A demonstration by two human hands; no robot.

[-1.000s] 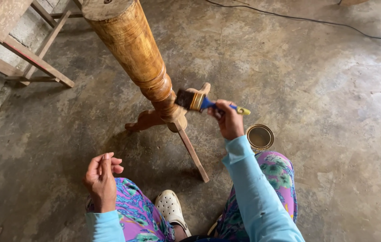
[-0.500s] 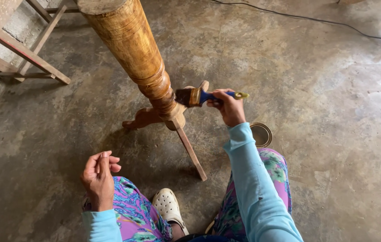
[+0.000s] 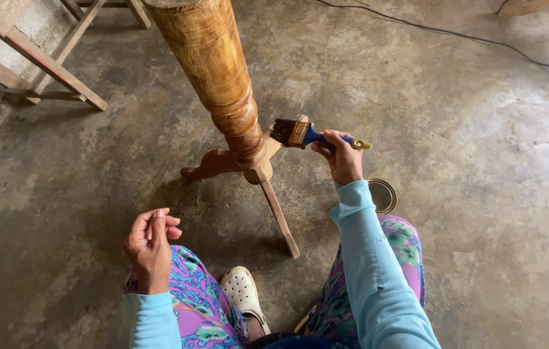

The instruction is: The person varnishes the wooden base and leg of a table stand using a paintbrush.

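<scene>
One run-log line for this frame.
right hand: holds paintbrush at turned wooden post | left hand: empty, on knee | tin: on floor

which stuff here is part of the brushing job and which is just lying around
In use:
- paintbrush with a blue handle, held in the right hand
- turned wooden post on its splayed legs, bristles close to its lower part
- round tin on the floor beside the right arm

Lying about:
- wooden frame at upper left
- black cable across the concrete floor
- left hand, empty, on the knee
</scene>
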